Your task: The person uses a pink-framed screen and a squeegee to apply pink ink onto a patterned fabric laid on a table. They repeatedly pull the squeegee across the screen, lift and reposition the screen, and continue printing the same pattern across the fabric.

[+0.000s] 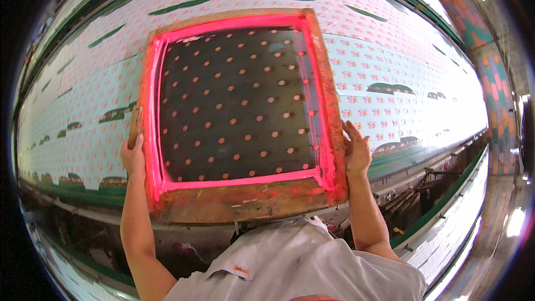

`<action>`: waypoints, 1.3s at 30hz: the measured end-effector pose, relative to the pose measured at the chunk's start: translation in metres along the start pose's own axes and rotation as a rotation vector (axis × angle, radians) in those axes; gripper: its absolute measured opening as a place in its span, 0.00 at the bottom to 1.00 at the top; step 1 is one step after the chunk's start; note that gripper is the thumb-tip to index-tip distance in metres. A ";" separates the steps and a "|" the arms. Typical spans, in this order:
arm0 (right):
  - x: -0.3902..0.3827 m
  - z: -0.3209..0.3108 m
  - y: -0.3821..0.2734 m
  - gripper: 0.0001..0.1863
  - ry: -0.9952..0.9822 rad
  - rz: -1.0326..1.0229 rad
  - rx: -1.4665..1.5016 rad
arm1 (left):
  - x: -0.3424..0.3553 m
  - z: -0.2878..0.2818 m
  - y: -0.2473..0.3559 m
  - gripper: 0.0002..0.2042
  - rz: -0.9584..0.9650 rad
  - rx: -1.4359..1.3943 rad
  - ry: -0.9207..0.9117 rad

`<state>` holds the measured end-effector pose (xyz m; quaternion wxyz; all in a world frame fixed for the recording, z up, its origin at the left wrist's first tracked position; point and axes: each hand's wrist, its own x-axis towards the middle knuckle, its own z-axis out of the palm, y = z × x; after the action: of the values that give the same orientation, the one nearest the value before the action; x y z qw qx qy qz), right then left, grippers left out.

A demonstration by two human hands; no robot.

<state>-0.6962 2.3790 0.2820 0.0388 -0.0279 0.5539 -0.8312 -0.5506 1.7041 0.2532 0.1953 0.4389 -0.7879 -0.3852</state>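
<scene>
A large wooden screen-printing frame (239,203) spans the middle of the view, in front of my body. Pink ink smears its inner border, and its dark mesh (223,106) carries rows of small pale dots. My left hand (132,156) grips the frame's left side near the lower corner. A short wooden piece (134,125) sticks up by that hand's thumb; whether it belongs to the frame is unclear. At the right side, my right hand (358,150) holds the edge with its fingers partly raised and curled. The undersides of both grips are hidden.
Beneath the frame runs a long table with pale blue and pink sheets (362,67) printed with small flowers. Dark green gaps show between the sheets. A debris-strewn gutter (412,200) lies along the near right edge. A brick-patterned floor strip (499,100) is at far right.
</scene>
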 end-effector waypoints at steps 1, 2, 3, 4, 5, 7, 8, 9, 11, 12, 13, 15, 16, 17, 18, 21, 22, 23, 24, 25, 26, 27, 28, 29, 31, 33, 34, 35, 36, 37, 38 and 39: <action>0.000 0.005 -0.005 0.43 0.004 0.018 0.027 | 0.000 0.000 -0.002 0.29 0.008 0.005 -0.014; 0.001 0.010 -0.011 0.43 -0.026 -0.019 -0.032 | 0.001 0.000 -0.003 0.32 -0.003 -0.016 -0.009; -0.001 0.014 -0.016 0.43 -0.037 -0.040 -0.071 | 0.002 0.000 -0.006 0.35 0.021 -0.069 -0.022; -0.003 0.019 -0.022 0.43 -0.038 -0.050 -0.077 | 0.004 0.000 -0.010 0.32 0.042 -0.067 0.011; -0.004 0.023 -0.027 0.41 -0.023 -0.059 -0.108 | 0.006 0.002 -0.014 0.29 0.110 -0.106 0.008; -0.004 0.032 -0.037 0.40 -0.002 -0.038 -0.061 | 0.012 0.006 -0.021 0.32 0.154 -0.195 -0.035; -0.004 0.036 -0.041 0.41 -0.035 -0.031 0.047 | 0.017 0.009 -0.024 0.34 0.095 -0.202 -0.052; -0.005 0.040 -0.046 0.42 -0.023 -0.008 0.041 | 0.020 0.010 -0.027 0.35 0.063 -0.134 0.011; -0.001 0.046 -0.056 0.42 -0.086 -0.027 0.131 | 0.027 0.009 -0.028 0.33 -0.065 -0.193 0.028; 0.001 0.047 -0.060 0.41 -0.121 -0.050 0.161 | 0.027 0.008 -0.027 0.34 -0.056 -0.233 0.005; 0.001 0.044 -0.068 0.41 -0.174 -0.052 0.188 | 0.027 0.004 -0.022 0.35 -0.069 -0.248 -0.050; 0.007 0.032 -0.085 0.42 -0.145 -0.066 0.132 | 0.020 -0.004 -0.005 0.35 -0.083 -0.306 -0.116; 0.010 0.024 -0.093 0.42 -0.134 -0.065 0.118 | 0.012 -0.008 0.007 0.33 -0.085 -0.352 -0.126; 0.014 0.013 -0.102 0.41 -0.126 -0.054 0.120 | -0.001 -0.010 0.022 0.31 -0.094 -0.390 -0.140; 0.017 0.000 -0.110 0.41 -0.127 -0.048 0.089 | -0.014 -0.011 0.039 0.29 -0.103 -0.401 -0.157; 0.036 -0.044 -0.146 0.42 -0.135 -0.023 0.006 | -0.053 -0.002 0.105 0.23 -0.076 -0.432 -0.171; 0.043 -0.062 -0.160 0.41 -0.145 -0.025 -0.034 | -0.069 0.011 0.126 0.23 -0.099 -0.497 -0.198; 0.052 -0.081 -0.175 0.41 -0.154 -0.024 -0.070 | -0.085 0.022 0.149 0.22 -0.089 -0.556 -0.216; 0.062 -0.101 -0.189 0.41 -0.157 -0.016 -0.108 | -0.100 0.033 0.171 0.22 -0.077 -0.614 -0.234; 0.073 -0.126 -0.203 0.39 -0.140 -0.011 -0.157 | -0.114 0.049 0.190 0.21 -0.055 -0.599 -0.224; 0.084 -0.141 -0.231 0.38 -0.160 0.032 -0.177 | -0.130 0.048 0.219 0.21 -0.053 -0.557 -0.209; 0.097 -0.170 -0.245 0.38 -0.171 0.052 -0.208 | -0.146 0.071 0.237 0.20 -0.016 -0.533 -0.170; 0.108 -0.199 -0.256 0.37 -0.167 0.084 -0.245 | -0.164 0.091 0.256 0.20 -0.027 -0.530 -0.198; 0.119 -0.229 -0.265 0.35 -0.135 0.093 -0.239 | -0.186 0.116 0.275 0.20 -0.022 -0.519 -0.194; 0.139 -0.294 -0.286 0.32 -0.140 0.114 -0.268 | -0.232 0.162 0.312 0.19 -0.005 -0.518 -0.185; 0.158 -0.350 -0.306 0.30 -0.095 0.173 -0.271 | -0.282 0.200 0.348 0.18 -0.003 -0.437 -0.111; 0.167 -0.382 -0.313 0.29 -0.075 0.183 -0.283 | -0.305 0.228 0.361 0.18 0.011 -0.438 -0.081; 0.173 -0.414 -0.321 0.29 -0.068 0.171 -0.302 | -0.329 0.254 0.375 0.17 0.024 -0.436 -0.099; 0.179 -0.442 -0.328 0.29 -0.031 0.168 -0.304 | -0.352 0.280 0.387 0.16 0.052 -0.442 -0.098; 0.185 -0.469 -0.335 0.28 -0.009 0.144 -0.308 | -0.372 0.303 0.399 0.14 0.036 -0.431 -0.123; 0.189 -0.493 -0.339 0.28 0.042 0.141 -0.322 | -0.393 0.327 0.408 0.14 0.022 -0.499 -0.122; 0.193 -0.518 -0.343 0.27 0.044 0.121 -0.277 | -0.411 0.347 0.417 0.13 0.038 -0.484 -0.098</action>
<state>-0.9458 2.9677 0.3996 0.0727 0.0186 0.6646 -0.7434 -0.7788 2.3339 0.3725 0.2635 0.3453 -0.6893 -0.5799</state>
